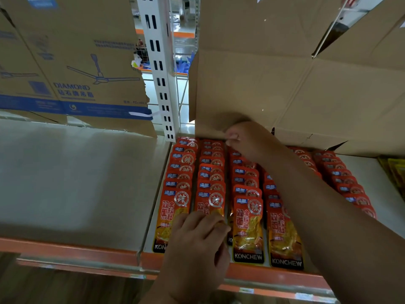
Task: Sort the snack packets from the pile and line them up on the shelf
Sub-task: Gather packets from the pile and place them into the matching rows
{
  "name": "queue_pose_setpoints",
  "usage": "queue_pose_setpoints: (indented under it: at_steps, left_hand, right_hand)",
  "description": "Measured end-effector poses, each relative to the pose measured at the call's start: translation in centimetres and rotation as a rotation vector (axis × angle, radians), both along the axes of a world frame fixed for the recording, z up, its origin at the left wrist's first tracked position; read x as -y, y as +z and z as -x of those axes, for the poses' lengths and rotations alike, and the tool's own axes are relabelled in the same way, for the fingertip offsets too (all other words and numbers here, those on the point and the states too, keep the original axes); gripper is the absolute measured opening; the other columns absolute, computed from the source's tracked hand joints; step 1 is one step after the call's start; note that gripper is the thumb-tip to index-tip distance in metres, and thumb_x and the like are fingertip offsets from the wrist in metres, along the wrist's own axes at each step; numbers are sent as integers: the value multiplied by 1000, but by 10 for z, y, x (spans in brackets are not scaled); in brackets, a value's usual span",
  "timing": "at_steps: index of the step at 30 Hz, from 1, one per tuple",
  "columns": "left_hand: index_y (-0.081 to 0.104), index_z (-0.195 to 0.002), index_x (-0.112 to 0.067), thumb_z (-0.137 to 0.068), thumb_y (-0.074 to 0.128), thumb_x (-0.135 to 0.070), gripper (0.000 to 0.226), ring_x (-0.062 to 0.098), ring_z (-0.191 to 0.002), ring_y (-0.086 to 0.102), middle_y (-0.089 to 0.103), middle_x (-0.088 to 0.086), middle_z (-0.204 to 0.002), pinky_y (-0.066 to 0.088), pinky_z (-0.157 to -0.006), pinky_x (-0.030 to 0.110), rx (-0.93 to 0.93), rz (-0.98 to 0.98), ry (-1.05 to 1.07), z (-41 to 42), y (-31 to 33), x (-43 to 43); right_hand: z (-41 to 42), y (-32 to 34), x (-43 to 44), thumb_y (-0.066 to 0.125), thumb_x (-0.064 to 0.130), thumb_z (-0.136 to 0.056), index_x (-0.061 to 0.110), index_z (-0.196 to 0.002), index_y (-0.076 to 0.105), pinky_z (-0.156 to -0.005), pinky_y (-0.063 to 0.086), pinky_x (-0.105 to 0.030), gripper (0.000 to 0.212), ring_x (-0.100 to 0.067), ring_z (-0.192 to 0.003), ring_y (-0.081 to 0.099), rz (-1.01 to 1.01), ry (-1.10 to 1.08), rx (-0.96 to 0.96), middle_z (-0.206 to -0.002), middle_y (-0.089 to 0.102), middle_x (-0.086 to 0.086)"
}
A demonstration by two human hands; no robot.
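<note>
Head view: red packets (247, 227) stand in overlapping rows on the right part of the shelf (65, 245). Left hand (197, 242), fingers loosely spread, rests on the second row's near packet. Right hand (245, 141) is curled at the third row's far end, under a box (274, 84); can't tell if it grips anything.

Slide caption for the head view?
Left hand rests on the front red snack packets while right hand reaches to the rows' back end.
</note>
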State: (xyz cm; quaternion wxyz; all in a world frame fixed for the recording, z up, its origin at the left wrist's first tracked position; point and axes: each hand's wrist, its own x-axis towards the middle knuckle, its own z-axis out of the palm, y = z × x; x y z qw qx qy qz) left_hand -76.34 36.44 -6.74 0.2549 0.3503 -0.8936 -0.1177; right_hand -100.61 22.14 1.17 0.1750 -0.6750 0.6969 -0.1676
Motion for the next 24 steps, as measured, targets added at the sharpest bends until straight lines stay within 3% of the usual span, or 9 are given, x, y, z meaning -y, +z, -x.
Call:
queue_pose_setpoints:
  at_steps: [3,8,14,20,24]
  left_hand:
    - [72,-110,-27,-81,68,-39,31,12,-110,56,67,-12,-117,37,-96,36,-24,16,-1,14,5,-4]
    - [72,-111,-27,-81,67,-39,32,14,-106,57,65,-9,-117,40,-93,40,-7,31,-103,56,11,-16]
    - [72,-107,-26,-86,63,-41,27,14,-104,57,63,-9,-112,42,-92,41,58,37,-98,66,5,-16]
    - [74,-103,-24,-84,66,-39,25,12,-103,59,65,-10,-110,42,-92,39,45,43,-79,68,3,-16]
    - [74,-102,-25,-82,67,-38,25,11,-103,59,66,-11,-109,44,-93,39,41,44,-61,68,2,-16]
  right_hand:
    - [27,1,-9,66,25,-97,19,-123,70,-87,40,-27,27,-9,-103,59,-18,-30,-40,-122,70,1]
    - [45,-4,-15,66,21,-96,21,-114,74,-98,49,-36,20,-16,-111,64,-86,7,-100,-120,71,2]
    - [42,-10,-11,66,23,-95,23,-114,73,-97,53,-40,20,-14,-107,64,-155,88,-118,-119,70,3]
    - [44,-7,-5,69,21,-94,17,-121,72,-91,48,-28,27,-14,-108,63,-220,111,-44,-120,71,1]
    - [42,-8,1,68,19,-95,16,-127,69,-97,48,-30,32,-16,-114,61,-244,119,-55,-125,69,-1]
